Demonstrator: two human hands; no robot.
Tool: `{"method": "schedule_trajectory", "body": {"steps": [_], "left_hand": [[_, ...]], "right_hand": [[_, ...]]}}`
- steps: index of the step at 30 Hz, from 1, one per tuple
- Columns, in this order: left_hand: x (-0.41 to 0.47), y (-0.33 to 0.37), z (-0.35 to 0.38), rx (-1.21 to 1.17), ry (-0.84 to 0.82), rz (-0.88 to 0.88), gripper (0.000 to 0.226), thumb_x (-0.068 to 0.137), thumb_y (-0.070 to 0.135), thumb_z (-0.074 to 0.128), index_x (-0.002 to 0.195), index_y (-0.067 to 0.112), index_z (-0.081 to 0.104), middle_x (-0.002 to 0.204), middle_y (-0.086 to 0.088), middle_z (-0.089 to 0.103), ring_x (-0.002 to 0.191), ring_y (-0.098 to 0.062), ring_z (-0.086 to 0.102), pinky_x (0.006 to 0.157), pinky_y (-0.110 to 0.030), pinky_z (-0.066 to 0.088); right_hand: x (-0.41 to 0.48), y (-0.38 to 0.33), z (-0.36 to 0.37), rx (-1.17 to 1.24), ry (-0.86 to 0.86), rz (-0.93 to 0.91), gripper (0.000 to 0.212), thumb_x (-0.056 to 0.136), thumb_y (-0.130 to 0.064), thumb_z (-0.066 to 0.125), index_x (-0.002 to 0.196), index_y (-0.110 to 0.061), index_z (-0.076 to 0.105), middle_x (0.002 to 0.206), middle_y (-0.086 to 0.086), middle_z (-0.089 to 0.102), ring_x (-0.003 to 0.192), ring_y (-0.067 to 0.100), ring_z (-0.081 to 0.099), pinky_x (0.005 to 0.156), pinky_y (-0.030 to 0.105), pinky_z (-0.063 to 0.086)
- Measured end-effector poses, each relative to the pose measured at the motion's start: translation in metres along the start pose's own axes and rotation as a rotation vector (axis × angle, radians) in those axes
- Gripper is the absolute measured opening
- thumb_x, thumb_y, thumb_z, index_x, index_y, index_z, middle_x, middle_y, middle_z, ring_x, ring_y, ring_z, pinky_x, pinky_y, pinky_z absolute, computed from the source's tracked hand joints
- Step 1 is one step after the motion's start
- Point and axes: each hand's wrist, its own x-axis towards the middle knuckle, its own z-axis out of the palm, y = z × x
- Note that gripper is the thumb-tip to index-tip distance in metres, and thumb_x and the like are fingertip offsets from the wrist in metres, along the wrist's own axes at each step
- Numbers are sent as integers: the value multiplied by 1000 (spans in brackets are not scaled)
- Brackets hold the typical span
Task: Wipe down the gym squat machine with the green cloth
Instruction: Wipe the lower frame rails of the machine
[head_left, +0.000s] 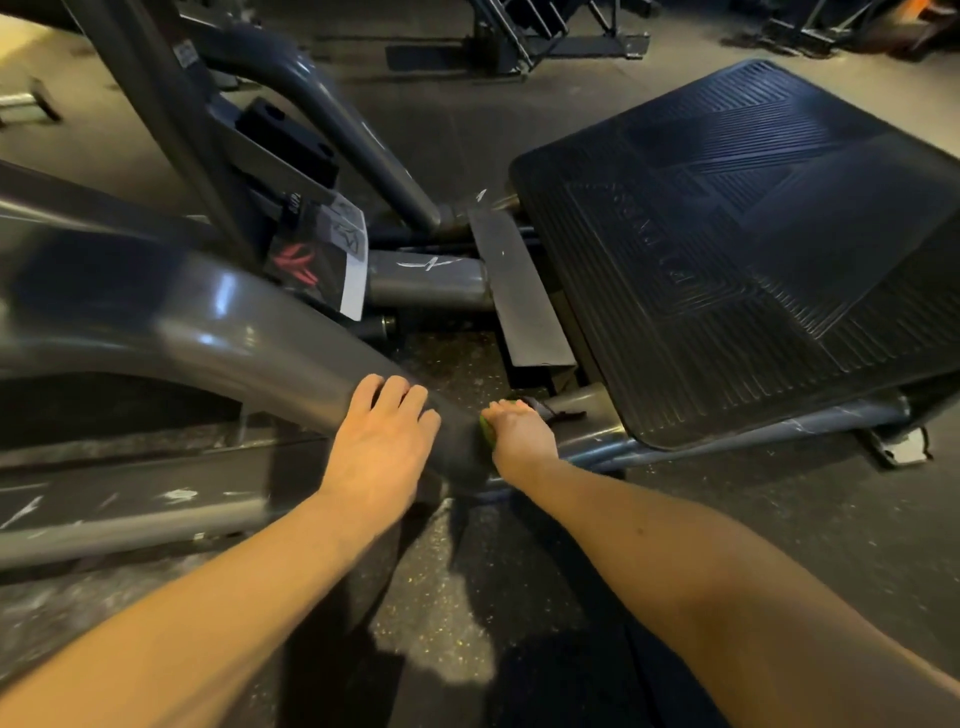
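The squat machine's thick grey curved frame tube (249, 343) runs from the left down to a joint at the centre. My left hand (379, 441) rests flat on the low end of this tube, fingers spread and holding nothing. Just to the right, my right hand (522, 434) presses the green cloth (487, 427) against the side of the tube near the joint. Only a small green edge of the cloth shows beside the thumb; the rest is hidden under the hand. The ribbed black foot platform (753, 249) lies to the right.
A lower grey frame rail (130, 509) with scuffed paint runs along the floor at left. A label with a red logo (311, 265) sits on the machine's middle. The speckled rubber floor (441, 597) lies below my arms. Other dark gym equipment (519, 36) stands at the back.
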Motion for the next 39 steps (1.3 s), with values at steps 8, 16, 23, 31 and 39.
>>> {"method": "schedule_trajectory", "body": {"steps": [8,16,23,31,39], "left_hand": [[2,-2,3,-46,-6,26,30,74,26,76,102,18,72,108,-5,59,106,-31,48,102,-47,33],[4,3,0,-39,-23,30,26,80,26,69,106,22,71,109,-1,55,107,-28,43,103,-44,29],[4,2,-2,-44,-32,25,30,83,30,71,111,24,72,114,0,58,110,-26,44,102,-44,30],[3,1,0,-35,0,34,31,87,36,66,116,25,69,119,1,57,113,-26,42,104,-44,27],[3,1,1,-27,0,41,31,86,33,68,116,25,70,120,1,58,114,-26,43,105,-45,28]], "right_hand": [[-79,63,3,-106,69,20,74,96,-1,51,161,-13,18,170,4,9,157,19,2,118,27,-13],[-88,13,26,32,173,329,80,98,-5,54,162,-10,7,170,8,-3,156,22,-9,126,33,-2],[-82,45,2,165,266,494,76,98,1,50,161,-11,9,170,2,1,156,17,-6,123,27,0],[-83,16,11,265,219,457,78,97,1,51,162,-12,10,170,0,2,156,15,-7,127,35,12],[-95,13,17,168,184,470,83,98,-4,54,162,-11,2,170,2,-5,155,18,-13,124,32,-3]]}}
